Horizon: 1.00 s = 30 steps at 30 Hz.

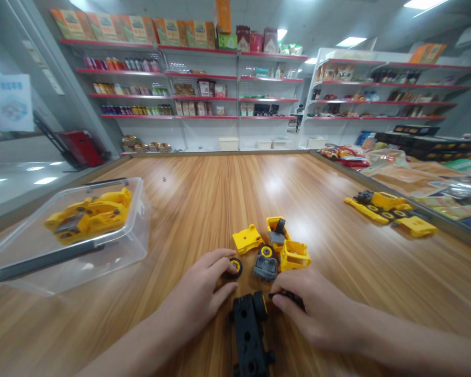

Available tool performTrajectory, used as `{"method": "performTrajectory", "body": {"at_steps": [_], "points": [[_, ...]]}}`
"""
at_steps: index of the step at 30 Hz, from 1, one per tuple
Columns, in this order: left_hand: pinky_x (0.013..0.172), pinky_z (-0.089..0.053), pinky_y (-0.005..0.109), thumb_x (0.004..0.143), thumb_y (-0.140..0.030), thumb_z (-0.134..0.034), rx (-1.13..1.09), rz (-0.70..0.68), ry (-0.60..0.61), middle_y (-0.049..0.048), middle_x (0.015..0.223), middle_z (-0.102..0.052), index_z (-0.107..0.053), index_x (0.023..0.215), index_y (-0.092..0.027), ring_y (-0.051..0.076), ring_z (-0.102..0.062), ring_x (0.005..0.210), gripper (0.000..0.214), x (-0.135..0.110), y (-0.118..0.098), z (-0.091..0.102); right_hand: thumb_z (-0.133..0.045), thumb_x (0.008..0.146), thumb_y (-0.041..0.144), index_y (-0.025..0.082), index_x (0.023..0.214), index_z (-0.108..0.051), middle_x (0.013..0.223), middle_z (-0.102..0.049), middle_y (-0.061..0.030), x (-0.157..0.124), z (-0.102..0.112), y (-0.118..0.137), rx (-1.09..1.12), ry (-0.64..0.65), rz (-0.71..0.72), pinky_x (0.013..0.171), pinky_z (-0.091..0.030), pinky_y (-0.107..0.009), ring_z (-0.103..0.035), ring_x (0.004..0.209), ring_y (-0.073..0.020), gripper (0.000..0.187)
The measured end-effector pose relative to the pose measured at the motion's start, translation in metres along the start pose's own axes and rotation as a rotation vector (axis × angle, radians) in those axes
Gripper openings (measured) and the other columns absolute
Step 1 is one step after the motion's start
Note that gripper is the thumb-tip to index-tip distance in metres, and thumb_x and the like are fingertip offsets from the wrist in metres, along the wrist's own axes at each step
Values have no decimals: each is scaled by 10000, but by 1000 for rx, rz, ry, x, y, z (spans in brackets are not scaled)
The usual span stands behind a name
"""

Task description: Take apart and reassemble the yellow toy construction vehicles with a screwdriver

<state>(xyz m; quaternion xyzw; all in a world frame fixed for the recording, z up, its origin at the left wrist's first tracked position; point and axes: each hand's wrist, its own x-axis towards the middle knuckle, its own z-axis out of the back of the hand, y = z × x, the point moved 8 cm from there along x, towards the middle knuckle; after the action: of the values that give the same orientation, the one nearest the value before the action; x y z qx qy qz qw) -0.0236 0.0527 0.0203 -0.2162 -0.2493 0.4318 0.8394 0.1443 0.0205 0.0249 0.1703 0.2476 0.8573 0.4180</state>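
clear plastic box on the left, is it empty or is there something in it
Not empty. A yellow toy vehicle lies inside the clear box, visible through its see-through walls.

text: none legible | wall poster (pixel 13 102): print blurred | shelf boxes (pixel 102 26): print too small

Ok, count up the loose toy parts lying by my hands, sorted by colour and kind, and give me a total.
yellow body parts: 3
grey part: 1
loose black wheels with yellow hubs: 2
black chassis: 1
small black part pinched in the right hand: 1
Total: 8
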Motion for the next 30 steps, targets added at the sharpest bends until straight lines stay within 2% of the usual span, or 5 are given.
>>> {"method": "performTrajectory", "body": {"at_steps": [4, 7, 12, 20, 30], "points": [[878, -462, 381, 872, -174, -566, -27, 52, 8, 59, 1056, -649, -576, 881, -204, 224, -595, 985, 33, -1, -2, 0, -466, 921, 169, 184, 851, -577, 768, -626, -18, -1, 3, 2, 21, -43, 5, 636, -413, -277, -556, 695, -144, 132], [762, -463, 347, 882, -218, -561, -119, 160, -48, 48, 937, -652, -585, 1021, -214, 209, -604, 837, 141, -3, 4, 1, -466, 924, 184, 195, 1002, -590, 799, -625, -17, -2, 8, 5, 52, -82, 29, 664, -425, -290, -567, 724, -152, 147], [747, -469, 324, 899, -323, -575, -494, 339, -88, 56, 910, -664, -592, 1182, -188, 202, -613, 829, 314, -6, 17, -7, -639, 840, 286, 237, 1331, -489, 703, -586, 39, -3, 0, 10, 54, 10, 29, 588, -414, -274, -532, 584, -134, 515], [632, -405, 236, 806, -376, -711, -1156, 561, -67, 51, 735, -619, -695, 834, -92, 124, -529, 678, 286, -9, 19, -23, -654, 822, 245, 228, 1162, -604, 972, -687, -24, 0, -6, 10, 54, 18, 97, 719, -477, -283, -641, 810, -164, 344], [660, -429, 255, 816, -337, -723, -1294, 579, -73, 46, 732, -622, -660, 748, -100, 124, -542, 677, 254, -14, 17, -25, -689, 744, 192, 212, 1037, -562, 868, -686, -6, -2, 16, 0, 77, -231, 104, 644, -486, -242, -645, 723, -141, 320]]}}
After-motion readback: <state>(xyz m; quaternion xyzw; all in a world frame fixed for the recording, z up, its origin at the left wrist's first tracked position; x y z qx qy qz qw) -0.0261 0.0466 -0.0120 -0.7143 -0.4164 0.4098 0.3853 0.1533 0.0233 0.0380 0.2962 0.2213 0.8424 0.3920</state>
